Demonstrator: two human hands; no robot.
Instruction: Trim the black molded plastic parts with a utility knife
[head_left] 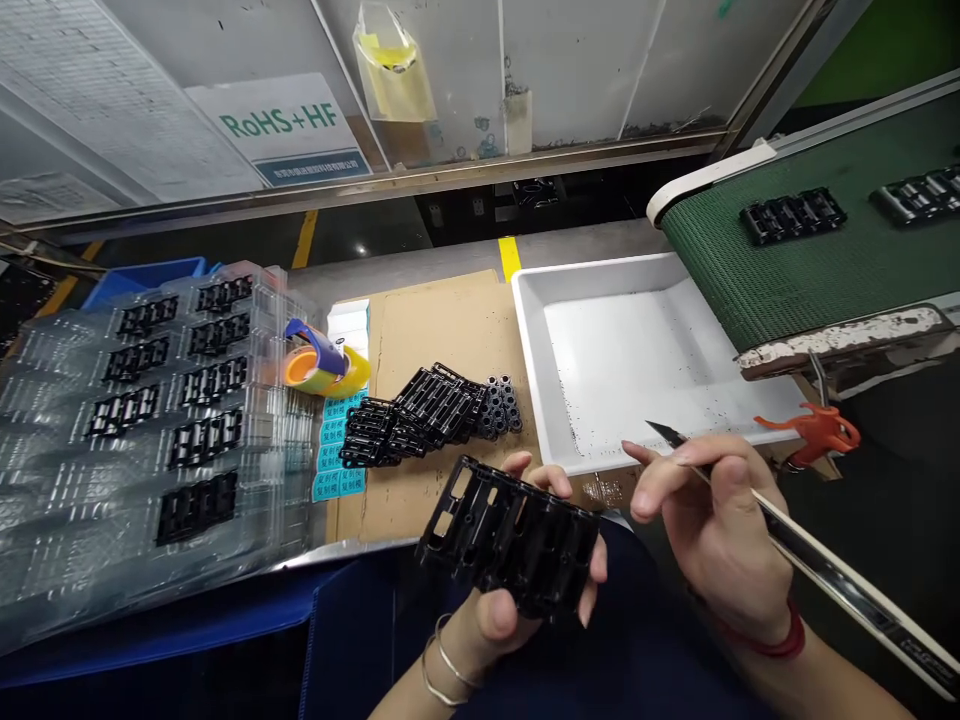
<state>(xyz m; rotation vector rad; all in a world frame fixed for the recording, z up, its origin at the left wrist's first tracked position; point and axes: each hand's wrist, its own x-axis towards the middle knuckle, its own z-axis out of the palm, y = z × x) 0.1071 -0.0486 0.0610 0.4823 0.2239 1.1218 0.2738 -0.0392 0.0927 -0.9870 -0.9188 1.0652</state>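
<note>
Two bare hands sit low in our single head view. Our left hand [499, 615] curls closed around a flat, ribbed, matte-black moulded plastic part [510, 535], with the fingers hooked over its far edge and the palm beneath. The part's long axis runs roughly left to right, tipping slightly down toward the right, and it lies nearer the left hand than the right. Our right hand [720, 540] pinches a slim steel craft knife [840, 565] between thumb and fingers, its pointed blade angled up and to the left, near the part's right end but apart from it. Beyond them, we see a heap of matching black parts [420, 415] on a brown cardboard sheet [442, 340], a shallow white plastic tray [615, 350] flecked with black specks, and a clear ridged blister tray [45, 480] holding more parts in rows. A green textured conveyor belt [795, 285] runs past at upper right.
</note>
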